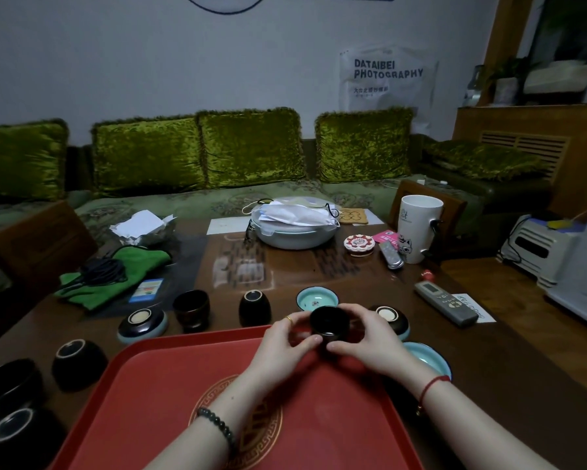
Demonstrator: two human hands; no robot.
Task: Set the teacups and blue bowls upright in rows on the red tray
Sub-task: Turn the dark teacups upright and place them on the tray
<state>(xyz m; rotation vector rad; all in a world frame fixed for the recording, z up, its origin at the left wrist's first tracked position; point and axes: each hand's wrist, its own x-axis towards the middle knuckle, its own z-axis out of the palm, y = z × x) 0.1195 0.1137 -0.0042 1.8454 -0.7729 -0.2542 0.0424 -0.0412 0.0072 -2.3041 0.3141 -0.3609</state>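
Far left of the grip, an upside-down dark teacup (78,364) and an upside-down blue bowl (142,325) wait on the table, off the red tray (169,385). The left hand (283,346) pinches the left side of the held teacup (329,323). Just behind the grip sits an upright blue bowl (317,298). The right hand (370,344) pinches the other side. The held teacup is between the 2 hands, at the tray's far right corner, and its mouth seems to face up. I cannot tell if it touches the tray yet. Set it down flat and slow, snug in the corner, so a row can start there. Let go with both hands together, so it does not tip.
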